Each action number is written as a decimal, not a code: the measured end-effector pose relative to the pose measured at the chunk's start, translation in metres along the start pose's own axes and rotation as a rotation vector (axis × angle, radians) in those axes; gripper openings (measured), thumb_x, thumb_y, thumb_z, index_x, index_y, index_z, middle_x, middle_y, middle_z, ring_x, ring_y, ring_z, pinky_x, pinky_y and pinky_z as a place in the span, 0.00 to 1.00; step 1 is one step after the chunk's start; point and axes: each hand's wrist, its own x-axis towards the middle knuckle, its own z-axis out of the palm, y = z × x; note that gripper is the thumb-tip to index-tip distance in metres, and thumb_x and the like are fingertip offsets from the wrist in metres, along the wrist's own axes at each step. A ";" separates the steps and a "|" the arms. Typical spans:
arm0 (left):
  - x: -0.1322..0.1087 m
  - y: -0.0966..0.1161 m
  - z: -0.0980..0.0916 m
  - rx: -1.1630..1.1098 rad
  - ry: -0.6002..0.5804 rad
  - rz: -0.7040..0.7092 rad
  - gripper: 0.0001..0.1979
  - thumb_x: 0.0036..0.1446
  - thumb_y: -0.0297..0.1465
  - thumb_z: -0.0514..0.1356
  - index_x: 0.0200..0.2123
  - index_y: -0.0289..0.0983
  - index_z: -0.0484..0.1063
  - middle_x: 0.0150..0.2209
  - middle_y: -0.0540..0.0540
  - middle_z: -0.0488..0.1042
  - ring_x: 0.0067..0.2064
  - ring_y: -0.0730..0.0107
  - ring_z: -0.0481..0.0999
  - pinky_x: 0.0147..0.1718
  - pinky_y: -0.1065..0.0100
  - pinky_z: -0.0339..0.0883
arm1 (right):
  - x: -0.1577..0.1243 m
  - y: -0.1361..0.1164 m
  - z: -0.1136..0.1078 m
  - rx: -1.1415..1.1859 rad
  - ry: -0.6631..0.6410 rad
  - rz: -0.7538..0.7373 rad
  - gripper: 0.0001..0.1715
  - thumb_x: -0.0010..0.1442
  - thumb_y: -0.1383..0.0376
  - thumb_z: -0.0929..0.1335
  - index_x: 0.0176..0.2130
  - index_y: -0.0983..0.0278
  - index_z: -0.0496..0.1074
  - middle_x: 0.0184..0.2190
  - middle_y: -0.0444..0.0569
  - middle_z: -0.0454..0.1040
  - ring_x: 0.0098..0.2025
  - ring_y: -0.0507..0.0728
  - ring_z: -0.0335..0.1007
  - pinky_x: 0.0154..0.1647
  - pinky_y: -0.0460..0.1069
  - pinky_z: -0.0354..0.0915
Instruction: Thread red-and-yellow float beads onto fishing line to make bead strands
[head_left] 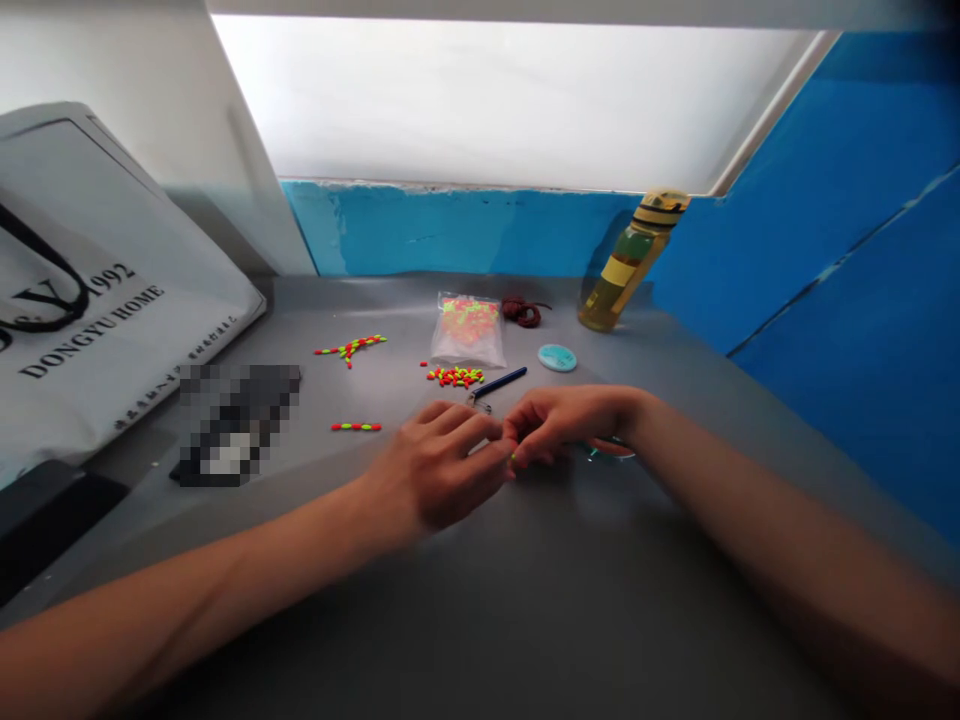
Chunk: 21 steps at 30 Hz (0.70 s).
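The right hand [562,425] has its fingers [526,435] pinched narrow on a tiny yellow-green bead [514,458], just beside the left hand [439,465] (whether the left fingers grip it too is hidden). Both hover over the tabletop [375,300], near a loose bead pile [454,377] and a blue pen [499,381]. A slack pinch could drop the bead; a careless wrist could scatter the pile.
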 end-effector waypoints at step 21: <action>-0.014 -0.002 0.031 -0.342 -0.032 -0.235 0.05 0.66 0.33 0.60 0.42 0.40 0.73 0.36 0.49 0.78 0.39 0.67 0.75 0.42 0.64 0.65 | 0.008 0.001 0.007 0.104 0.045 0.046 0.09 0.54 0.62 0.72 0.34 0.65 0.74 0.19 0.37 0.67 0.20 0.46 0.60 0.18 0.40 0.55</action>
